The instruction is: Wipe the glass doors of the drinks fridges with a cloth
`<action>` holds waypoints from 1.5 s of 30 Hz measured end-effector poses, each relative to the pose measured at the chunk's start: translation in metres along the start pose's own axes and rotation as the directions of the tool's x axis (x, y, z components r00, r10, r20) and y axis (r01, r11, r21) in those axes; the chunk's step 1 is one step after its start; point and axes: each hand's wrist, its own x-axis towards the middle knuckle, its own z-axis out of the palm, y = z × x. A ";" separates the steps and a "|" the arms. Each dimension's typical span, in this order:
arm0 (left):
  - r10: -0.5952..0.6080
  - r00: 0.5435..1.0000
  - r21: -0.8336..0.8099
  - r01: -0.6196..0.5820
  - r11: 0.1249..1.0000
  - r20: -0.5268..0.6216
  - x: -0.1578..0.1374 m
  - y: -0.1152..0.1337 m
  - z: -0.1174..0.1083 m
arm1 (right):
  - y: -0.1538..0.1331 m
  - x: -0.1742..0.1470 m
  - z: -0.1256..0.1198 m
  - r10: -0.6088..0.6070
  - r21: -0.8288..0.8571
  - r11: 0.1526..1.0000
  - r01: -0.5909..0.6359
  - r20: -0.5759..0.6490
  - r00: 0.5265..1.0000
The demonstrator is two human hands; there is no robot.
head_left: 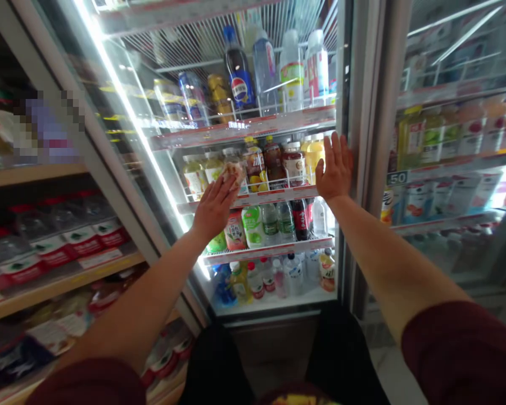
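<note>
A glass door (274, 225) of a lit drinks fridge fills the middle of the head view. My left hand (214, 207) presses a crumpled, light patterned cloth (233, 173) against the glass, its fingers laid over the cloth. Farther right, my right hand (336, 169) rests flat on the glass beside the door frame, fingers stretched upward and thumb out, with nothing in it. Through the glass, behind both hands, show shelves of bottles, among them a cola bottle (238, 73) on an upper shelf.
On the left stands a wooden shelf (67, 275) with red-capped bottles (50, 244). A metal frame (369, 140) separates this door from a second glass-fronted fridge at right, which holds juice bottles (432, 135) and cartons (447, 197). My knees (219, 360) are close to the door's bottom edge.
</note>
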 end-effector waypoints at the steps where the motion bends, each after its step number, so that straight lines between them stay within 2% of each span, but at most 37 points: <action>1: 0.002 1.000 -0.004 -0.002 1.000 0.016 0.000 0.000 -0.002 | 0.001 0.000 0.001 -0.001 0.001 1.000 0.001 -0.010 1.000; 5: -0.020 0.997 -0.024 0.022 0.999 0.079 0.001 -0.007 -0.010 | 0.003 0.000 0.003 -0.008 0.021 1.000 0.008 -0.014 1.000; 8: -0.046 0.995 -0.041 0.050 0.998 0.086 -0.001 -0.017 -0.017 | 0.003 0.000 0.002 -0.007 0.038 0.999 0.007 0.000 1.000; 15: -0.181 0.978 -0.017 0.184 0.983 0.107 -0.005 -0.030 -0.024 | 0.001 0.000 0.000 0.000 0.024 1.000 0.000 0.016 1.000; 23: -0.265 0.962 -0.065 0.269 0.961 0.060 -0.001 -0.035 -0.025 | 0.001 0.000 0.001 -0.004 0.030 1.000 0.004 0.002 1.000; 32: -0.301 0.952 -0.116 0.306 0.945 0.051 0.005 -0.036 -0.024 | 0.000 0.000 -0.002 0.006 0.018 1.000 -0.007 0.038 0.999; 39: -0.294 0.955 -0.101 0.296 0.950 0.032 0.007 -0.035 -0.025 | 0.002 -0.001 0.000 -0.019 -0.029 0.999 0.019 0.015 1.000; 45: -0.293 0.955 -0.171 0.296 0.940 0.046 0.006 -0.039 -0.024 | 0.001 0.000 -0.001 -0.006 -0.013 1.000 0.007 0.029 1.000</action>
